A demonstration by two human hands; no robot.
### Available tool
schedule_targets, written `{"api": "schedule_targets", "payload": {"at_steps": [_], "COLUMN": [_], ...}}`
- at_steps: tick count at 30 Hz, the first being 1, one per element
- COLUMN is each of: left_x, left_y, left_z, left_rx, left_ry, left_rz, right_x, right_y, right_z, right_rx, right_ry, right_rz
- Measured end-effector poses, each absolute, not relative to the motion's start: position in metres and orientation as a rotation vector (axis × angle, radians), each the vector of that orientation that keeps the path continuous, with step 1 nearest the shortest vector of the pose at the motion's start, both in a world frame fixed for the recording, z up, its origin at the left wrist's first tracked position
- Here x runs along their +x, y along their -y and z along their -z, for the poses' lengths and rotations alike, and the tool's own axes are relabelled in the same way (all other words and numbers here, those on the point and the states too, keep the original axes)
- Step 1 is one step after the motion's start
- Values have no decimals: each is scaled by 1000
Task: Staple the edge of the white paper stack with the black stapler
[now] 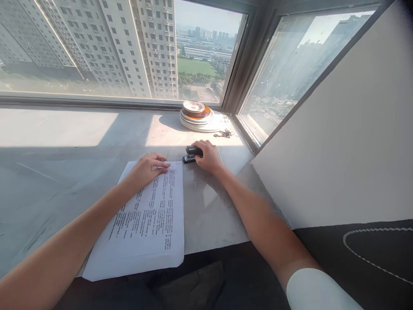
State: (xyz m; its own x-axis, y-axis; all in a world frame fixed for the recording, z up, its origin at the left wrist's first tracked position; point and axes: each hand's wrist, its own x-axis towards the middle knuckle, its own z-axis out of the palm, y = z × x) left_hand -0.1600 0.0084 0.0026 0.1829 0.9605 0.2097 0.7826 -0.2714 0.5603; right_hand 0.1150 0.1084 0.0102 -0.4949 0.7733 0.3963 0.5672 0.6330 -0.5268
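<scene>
Printed white paper [151,232] lies on the grey ledge, its near edge overhanging the front. My left hand [150,168] rests on its far part with fingers stretched out toward the right edge. Just beyond the paper's far right corner, my right hand [208,156] is closed around a black stapler [191,150]. The stapler's jaws face left, close to the paper but apart from it. Its rear end is hidden in my palm.
Stacked plates [197,122] stand by the window corner, with keys [225,134] in front of them. Window frames [237,64] border the ledge [64,172] at the back and right. A white wall panel [338,142] rises on the right. A beaded chain [368,254] shows at lower right.
</scene>
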Motion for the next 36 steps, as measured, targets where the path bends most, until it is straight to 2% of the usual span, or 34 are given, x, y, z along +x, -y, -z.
{"api": "schedule_targets", "payload": {"at_steps": [5,14,19,30,36], "left_x": [-155,-155,-159,-162,-156], "left_y": [-4,-9,-11,-4,-2], "left_z": [-8,-6,-7,-15,-13], "left_rx": [2142,2120,2140,2029,2039], "left_ry": [-1606,-1736,-1850,-1756,-1731], "left_rz": [-793,-875,-761,-548,-564], "right_x": [119,120,121,126,125], "right_y": [-112,-114,-114,-116,-115], "right_z": [-10,-8,-9,-9,-10], "right_rx": [-887,-862,-849,-828,-832], "right_ry": [2265,2265,2270,2304,2302], "right_rz": [-495,-524,-503,-530,-536]}}
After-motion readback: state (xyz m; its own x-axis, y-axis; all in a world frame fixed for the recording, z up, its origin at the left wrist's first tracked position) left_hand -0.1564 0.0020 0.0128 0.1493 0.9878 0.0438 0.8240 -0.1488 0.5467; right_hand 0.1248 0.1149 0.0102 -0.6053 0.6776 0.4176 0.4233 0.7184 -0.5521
